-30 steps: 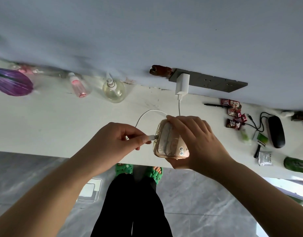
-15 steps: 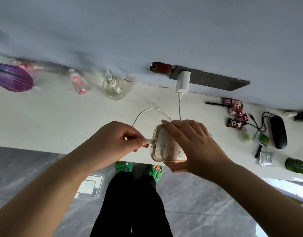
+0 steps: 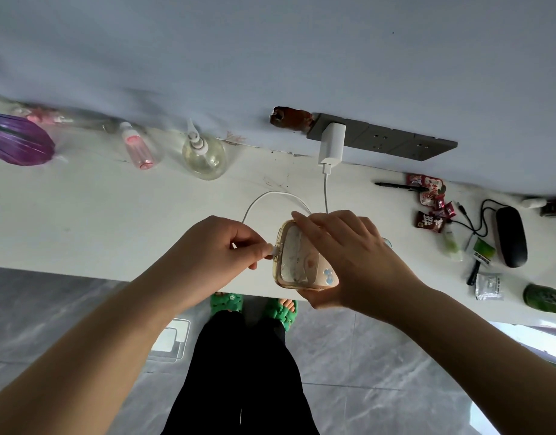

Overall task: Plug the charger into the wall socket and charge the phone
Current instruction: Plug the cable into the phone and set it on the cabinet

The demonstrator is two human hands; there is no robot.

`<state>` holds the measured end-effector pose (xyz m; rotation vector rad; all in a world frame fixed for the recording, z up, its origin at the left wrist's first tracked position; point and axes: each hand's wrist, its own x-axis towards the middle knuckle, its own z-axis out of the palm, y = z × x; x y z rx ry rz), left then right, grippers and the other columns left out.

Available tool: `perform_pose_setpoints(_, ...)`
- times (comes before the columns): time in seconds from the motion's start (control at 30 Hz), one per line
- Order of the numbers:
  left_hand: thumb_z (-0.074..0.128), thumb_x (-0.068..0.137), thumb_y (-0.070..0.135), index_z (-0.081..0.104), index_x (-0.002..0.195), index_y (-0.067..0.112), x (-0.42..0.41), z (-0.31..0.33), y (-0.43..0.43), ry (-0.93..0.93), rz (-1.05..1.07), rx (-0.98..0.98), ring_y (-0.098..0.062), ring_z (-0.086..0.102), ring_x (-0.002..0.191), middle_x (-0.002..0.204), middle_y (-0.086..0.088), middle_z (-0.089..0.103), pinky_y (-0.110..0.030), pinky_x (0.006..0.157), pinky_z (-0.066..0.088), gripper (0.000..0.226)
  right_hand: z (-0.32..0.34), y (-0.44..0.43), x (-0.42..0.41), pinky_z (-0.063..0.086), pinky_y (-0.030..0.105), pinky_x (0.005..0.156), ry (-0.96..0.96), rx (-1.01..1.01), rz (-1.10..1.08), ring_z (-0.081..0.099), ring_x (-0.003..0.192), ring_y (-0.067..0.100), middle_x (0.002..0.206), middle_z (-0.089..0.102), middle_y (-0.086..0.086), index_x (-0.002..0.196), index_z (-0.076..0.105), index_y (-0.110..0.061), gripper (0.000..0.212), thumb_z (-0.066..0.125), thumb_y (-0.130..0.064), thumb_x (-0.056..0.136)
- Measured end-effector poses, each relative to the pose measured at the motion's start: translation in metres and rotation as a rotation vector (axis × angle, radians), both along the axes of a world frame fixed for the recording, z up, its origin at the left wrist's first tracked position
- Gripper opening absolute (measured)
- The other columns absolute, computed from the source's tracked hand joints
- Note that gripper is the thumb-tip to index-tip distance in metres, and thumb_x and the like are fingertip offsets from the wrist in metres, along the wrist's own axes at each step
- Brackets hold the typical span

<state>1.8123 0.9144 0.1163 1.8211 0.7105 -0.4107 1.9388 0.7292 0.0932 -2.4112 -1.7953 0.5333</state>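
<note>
A white charger sits plugged into the grey wall socket strip above the white counter. Its white cable hangs down and loops across the counter to my left hand. My left hand pinches the cable's plug right at the phone's end. The phone, in a clear amber case with its back facing me, is gripped by my right hand over the counter's front edge. Whether the plug is fully seated in the port cannot be told.
On the counter's left stand a purple object, a pink spray bottle and a clear pump bottle. To the right lie snack packets, a pen, a black case with black cord, and a green bottle. Grey tiled floor lies below.
The phone and both hands have shifted slightly left and toward the counter's front edge. My left hand keeps the plug pressed at the phone's end throughout.
</note>
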Motion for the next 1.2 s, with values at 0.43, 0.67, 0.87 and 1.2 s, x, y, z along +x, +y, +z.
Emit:
perform_pose_setpoints(0.43,0.062,0.072,0.060,0.065,0.110,0.041,0.013,-0.030,0.011,0.051,-0.161,-0.048,0.010,0.060,0.093,0.106,0.027,0.064,-0.014,0.081,0.045,0.043,-0.009,0.003,0.016,0.039,0.015,0.087,0.667,-0.410,-0.204,0.047,0.101,0.000,0.139,0.051,-0.010,0.147,0.025,-0.041,0.095,0.069,-0.066,0.067)
perform_pose_setpoints(0.67,0.052,0.073,0.062,0.071,0.108,0.020,0.033,-0.039,0.027,0.240,-0.379,-0.546,-0.018,0.067,0.108,0.108,-0.005,0.074,-0.032,0.100,0.050,0.058,-0.007,0.006,0.033,0.049,0.047,0.099,1.737,-0.783,-0.536,0.055,0.122,0.042,0.132,0.057,0.027,0.131,0.055,-0.009,0.065,0.052,-0.056,0.087)
perform_pose_setpoints(0.87,0.063,0.073,0.053,0.074,0.102,0.020,0.031,-0.064,0.050,0.270,-0.296,-0.737,-0.029,0.072,0.094,0.093,-0.006,0.077,-0.028,0.079,0.059,0.046,-0.017,-0.007,0.037,0.051,0.042,0.093,2.044,-0.646,-0.787,0.068,0.101,0.035,0.109,0.071,0.021,0.111,0.068,-0.004,0.068,0.057,-0.064,0.080)
perform_pose_setpoints(1.2,0.064,0.075,0.052,0.072,0.106,0.020,-0.005,-0.132,0.050,0.354,-0.114,-0.680,-0.030,0.071,0.099,0.109,-0.008,0.074,-0.031,0.085,0.059,0.045,-0.092,-0.058,0.012,0.043,0.061,0.100,2.240,-0.150,-1.227,0.055,0.123,0.040,0.137,0.056,0.019,0.137,0.051,-0.010,0.074,0.044,-0.065,0.088)
